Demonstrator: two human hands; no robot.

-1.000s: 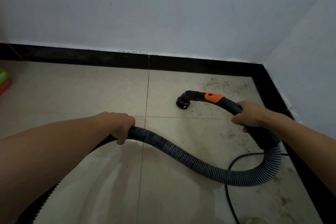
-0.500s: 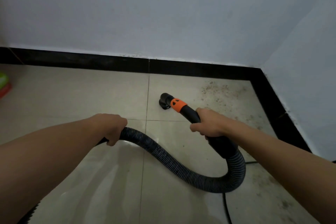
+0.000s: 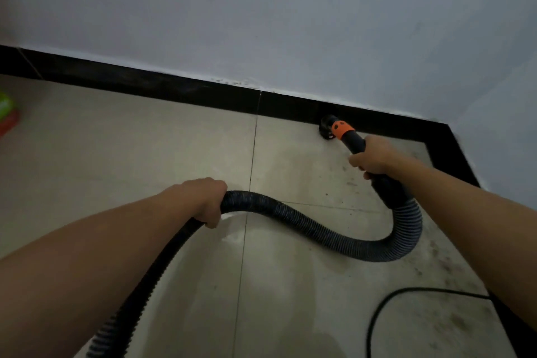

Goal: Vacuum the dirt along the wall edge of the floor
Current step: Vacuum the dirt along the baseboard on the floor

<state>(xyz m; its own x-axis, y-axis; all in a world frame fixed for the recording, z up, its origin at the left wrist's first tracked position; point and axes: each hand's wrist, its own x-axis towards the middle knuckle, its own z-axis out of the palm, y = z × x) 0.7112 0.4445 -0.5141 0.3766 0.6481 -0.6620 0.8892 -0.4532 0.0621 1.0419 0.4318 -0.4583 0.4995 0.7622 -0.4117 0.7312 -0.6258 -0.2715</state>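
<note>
Our right hand (image 3: 374,157) grips the nozzle (image 3: 329,128) at the baseboard (image 3: 174,88), left hand (image 3: 203,200) clasps the hose (image 3: 305,221); dirt (image 3: 453,320) remains lower right.

My right hand (image 3: 374,158) grips the black vacuum wand (image 3: 353,141) with its orange collar (image 3: 340,129), its nozzle (image 3: 327,128) touching the far black baseboard (image 3: 174,90). My left hand (image 3: 206,197) holds the ribbed grey hose (image 3: 305,224) over dirt-speckled beige floor tiles (image 3: 450,270).

at the left edge of the frame a green and red object (image 3: 7,116) is cut off and blurred. the hose (image 3: 305,227) leaves at the bottom left; the black cord (image 3: 377,317) leaves at the bottom edge. the nozzle (image 3: 327,128) mouth is too dark to make out.
</note>
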